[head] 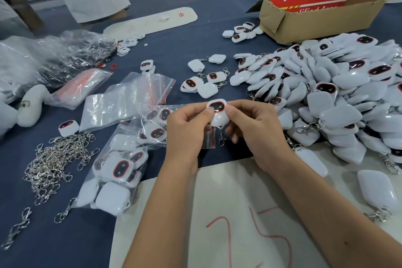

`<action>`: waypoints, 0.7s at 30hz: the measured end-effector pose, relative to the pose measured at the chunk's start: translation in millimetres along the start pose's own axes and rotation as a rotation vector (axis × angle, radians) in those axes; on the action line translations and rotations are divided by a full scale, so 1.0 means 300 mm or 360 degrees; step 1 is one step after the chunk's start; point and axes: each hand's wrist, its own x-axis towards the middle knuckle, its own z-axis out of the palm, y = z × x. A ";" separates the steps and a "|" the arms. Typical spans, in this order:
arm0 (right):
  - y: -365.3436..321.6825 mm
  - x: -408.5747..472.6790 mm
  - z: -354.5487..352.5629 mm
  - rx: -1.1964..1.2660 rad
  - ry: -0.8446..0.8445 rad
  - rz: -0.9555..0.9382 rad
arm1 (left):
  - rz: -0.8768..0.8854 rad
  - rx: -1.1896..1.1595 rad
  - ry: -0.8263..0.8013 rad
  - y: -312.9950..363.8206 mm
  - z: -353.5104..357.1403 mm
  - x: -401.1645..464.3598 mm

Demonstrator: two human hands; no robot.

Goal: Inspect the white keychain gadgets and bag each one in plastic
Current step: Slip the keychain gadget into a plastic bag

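I pinch 1 white gadget (pixel 217 113) between both hands, left hand (pixel 187 128) at its left edge and right hand (pixel 254 128) at its right, screen tilted up toward me so I can check the face, its clasp dangling free; the empty zip bags (pixel 128 98) lie just beyond on the counter (pixel 169 50), near for bagging, with the unchecked pile (pixel 326 93) at my right

Gadgets around the held one
Gadget heap (pixel 339 98) at three o'clock, bagged gadgets (pixel 121 163) at eight, cardboard box (pixel 315 19) at one.
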 end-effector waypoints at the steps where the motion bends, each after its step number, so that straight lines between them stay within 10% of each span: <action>1: 0.001 0.001 0.000 0.0023 -0.0019 0.0016 | -0.0035 -0.0037 -0.0002 0.001 0.000 0.001; 21: 0.008 0.006 -0.005 0.0192 -0.0051 0.0042 | -0.0214 -0.0308 -0.0001 0.018 0.004 0.003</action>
